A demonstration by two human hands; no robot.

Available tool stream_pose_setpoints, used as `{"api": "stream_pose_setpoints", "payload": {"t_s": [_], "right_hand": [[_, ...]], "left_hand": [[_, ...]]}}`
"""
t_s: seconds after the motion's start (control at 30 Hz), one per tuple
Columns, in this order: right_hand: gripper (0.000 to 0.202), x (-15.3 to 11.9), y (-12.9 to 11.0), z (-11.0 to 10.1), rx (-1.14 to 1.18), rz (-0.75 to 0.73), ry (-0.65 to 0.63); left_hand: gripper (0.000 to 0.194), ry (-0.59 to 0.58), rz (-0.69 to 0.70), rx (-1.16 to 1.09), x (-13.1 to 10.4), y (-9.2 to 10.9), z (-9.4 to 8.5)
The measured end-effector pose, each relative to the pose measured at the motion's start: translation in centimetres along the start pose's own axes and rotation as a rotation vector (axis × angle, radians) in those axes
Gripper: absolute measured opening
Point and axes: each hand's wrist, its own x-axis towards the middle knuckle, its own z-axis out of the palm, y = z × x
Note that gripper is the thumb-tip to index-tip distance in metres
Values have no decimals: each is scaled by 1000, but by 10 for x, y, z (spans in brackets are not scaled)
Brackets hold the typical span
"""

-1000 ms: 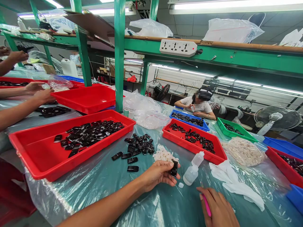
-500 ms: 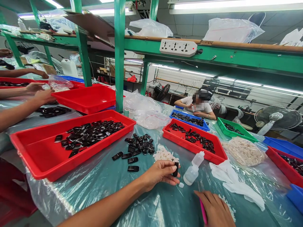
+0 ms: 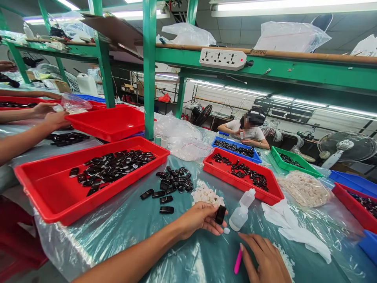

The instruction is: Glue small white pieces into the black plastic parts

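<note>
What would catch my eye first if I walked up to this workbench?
Probably the big red tray at left, strewn with small black parts. Near the bench's front edge, the left hand pinches one black piece beside a small squeeze bottle, while the right hand rests by a pink tool.

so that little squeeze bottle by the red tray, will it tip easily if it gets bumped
Probably yes. The squeeze bottle already leans toward the red tray, and it sits on loose, wrinkled plastic sheeting, a poor footing. It looks translucent and mostly empty, so likely light. Its rounded body would probably roll once down, toward the left hand.
</note>
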Motion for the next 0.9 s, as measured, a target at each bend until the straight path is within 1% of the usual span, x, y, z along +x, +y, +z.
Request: {"api": "stream_pose_setpoints", "payload": {"t_s": [0.2, 0.27, 0.37, 0.43, 0.53, 0.63, 0.7, 0.8, 0.9], "right_hand": [[22, 6, -5, -6, 136, 68, 64], [23, 8, -10, -9, 213, 129, 108], [25, 11, -19, -11, 354, 264, 182], [25, 11, -23, -11, 405, 300, 217], [24, 11, -21, -9, 370, 219, 186], [22, 12, -15, -6, 255, 86, 118], [23, 13, -13, -4, 183, 30, 93], [24, 14, -13, 0, 116, -8, 51], [26, 14, -15, 5, 63, -47, 3]], "left_hand": [[38, -74, 9, 55, -2, -2, 0], [37, -82, 21, 88, -3, -3, 2], [41, -94, 47, 109, -2, -6, 5], [44, -76, 76, 129, 0, -11, 8], [41, 18, 140, 236, 1, -18, 10], [31, 138, 222, 402, -1, -21, 12], [26, 201, 274, 507, -4, -22, 14], [23, 251, 315, 612, -5, -22, 15], [23, 277, 326, 649, -4, -22, 14]]}}
